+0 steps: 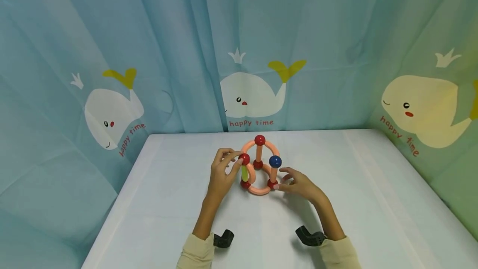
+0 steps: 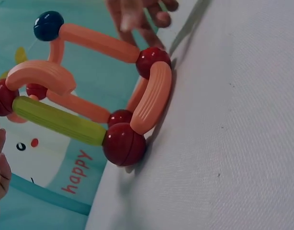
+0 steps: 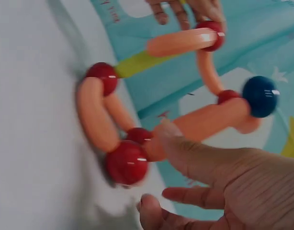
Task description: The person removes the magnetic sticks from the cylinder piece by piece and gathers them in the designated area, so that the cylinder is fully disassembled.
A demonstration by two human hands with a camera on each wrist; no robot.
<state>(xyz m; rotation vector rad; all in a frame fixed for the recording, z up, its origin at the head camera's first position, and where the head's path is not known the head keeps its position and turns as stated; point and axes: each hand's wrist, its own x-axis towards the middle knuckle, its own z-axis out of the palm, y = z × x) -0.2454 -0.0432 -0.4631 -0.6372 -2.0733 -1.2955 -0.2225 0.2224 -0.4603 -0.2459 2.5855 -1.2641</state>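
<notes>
A frame of toy balls and rods stands on the table. Its base has curved orange rods (image 1: 259,191) between red balls, with two orange uprights and one green upright rod (image 2: 61,120). My left hand (image 1: 221,177) pinches the red ball (image 1: 244,159) on top of the green rod between thumb and fingers. From that ball a curved orange rod (image 2: 41,75) sticks out with one free end. A blue ball (image 1: 275,161) tops the right upright. My right hand (image 1: 300,185) is beside that upright, fingers loosely spread, thumb tip close to the lower red ball (image 3: 127,163).
The white table (image 1: 160,202) ends at a blue-green curtain (image 1: 179,53) printed with whales, which surrounds its back and sides. A black bracket (image 1: 224,239) sits at the left wrist and another black bracket (image 1: 310,236) at the right wrist.
</notes>
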